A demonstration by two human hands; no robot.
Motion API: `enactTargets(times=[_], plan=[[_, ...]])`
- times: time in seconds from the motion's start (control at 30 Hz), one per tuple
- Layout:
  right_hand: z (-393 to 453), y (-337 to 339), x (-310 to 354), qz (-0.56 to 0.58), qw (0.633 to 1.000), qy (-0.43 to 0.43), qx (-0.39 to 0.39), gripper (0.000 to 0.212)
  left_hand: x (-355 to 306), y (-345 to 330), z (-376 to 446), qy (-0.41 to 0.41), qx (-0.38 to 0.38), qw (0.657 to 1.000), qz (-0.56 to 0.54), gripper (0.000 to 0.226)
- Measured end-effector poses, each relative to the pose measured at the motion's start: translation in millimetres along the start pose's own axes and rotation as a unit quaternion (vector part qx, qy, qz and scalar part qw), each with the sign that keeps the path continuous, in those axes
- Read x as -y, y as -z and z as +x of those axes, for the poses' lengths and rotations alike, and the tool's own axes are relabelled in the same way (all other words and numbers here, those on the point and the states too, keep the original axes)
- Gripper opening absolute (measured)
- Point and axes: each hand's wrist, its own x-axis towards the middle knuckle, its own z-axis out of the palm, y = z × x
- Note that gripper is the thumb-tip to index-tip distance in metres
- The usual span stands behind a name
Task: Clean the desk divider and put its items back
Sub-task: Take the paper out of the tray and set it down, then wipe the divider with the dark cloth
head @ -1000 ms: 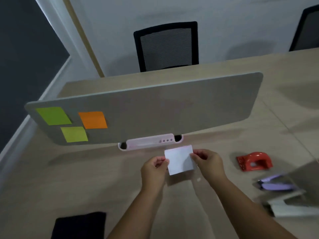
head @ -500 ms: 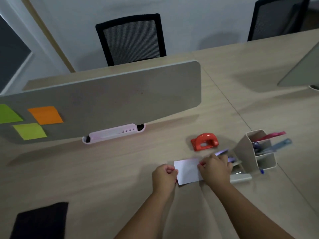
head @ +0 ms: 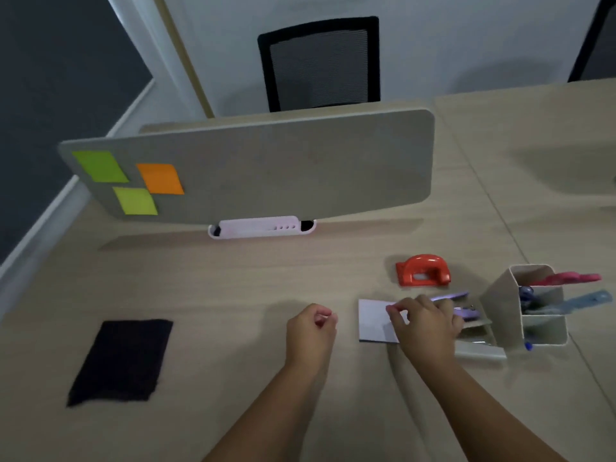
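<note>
The grey desk divider stands upright across the desk, with a green, an orange and a yellow-green sticky note on its left part. A pale pink tray sits at its base. A white paper note lies flat on the desk at the right. My right hand covers its right half, thumb and forefinger pinched on its top edge. My left hand hovers a little left of the note, fingers curled with nothing in them. A black cloth lies flat at the near left.
A red hole punch sits behind the note. A purple stapler lies partly under my right hand. A beige organiser holding pink scissors and a blue ruler stands at the right. A black mesh chair is behind the divider.
The note, held up in both hands near the tray, has come down to the right onto the desk beside the stapler. My left hand has let go of it.
</note>
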Motion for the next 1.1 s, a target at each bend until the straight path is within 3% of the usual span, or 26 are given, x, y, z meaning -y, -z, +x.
enactTargets(times=[0.13, 0.33, 0.43, 0.57, 0.73, 0.87, 1.0, 1.1], plan=[[-12, -15, 52, 0.048, 0.993, 0.104, 0.035, 0.016, 22, 58, -9, -0.001, -0.061, 0.998, 0.001, 0.011], [-43, -54, 156, 0.101, 0.915, 0.279, 0.274, 0.025, 82, 183, -1, 0.03, -0.16, 0.986, 0.046, 0.018], [-57, -78, 207, 0.077, 0.882, 0.306, 0.351, 0.028, 116, 238, 10, 0.058, -0.182, 0.979, 0.075, 0.016], [-75, -108, 273, 0.087, 0.874, 0.261, 0.401, 0.039, 161, 296, 34, 0.041, -0.116, 0.979, 0.164, 0.026], [-88, -151, 339, 0.1, 0.882, 0.197, 0.417, 0.06, 201, 343, 66, 0.012, -0.056, 0.964, 0.259, 0.042], [-94, -177, 371, 0.057, 0.91, 0.194, 0.361, 0.059, 221, 361, 87, 0.079, -0.012, 0.945, 0.316, 0.069], [-101, -186, 392, 0.006, 0.917, 0.245, 0.315, 0.045, 230, 361, 104, 0.079, -0.051, 0.978, 0.188, 0.085], [-101, -187, 398, 0.062, 0.901, 0.248, 0.352, 0.021, 223, 361, 113, 0.141, -0.067, 0.988, 0.015, 0.072]])
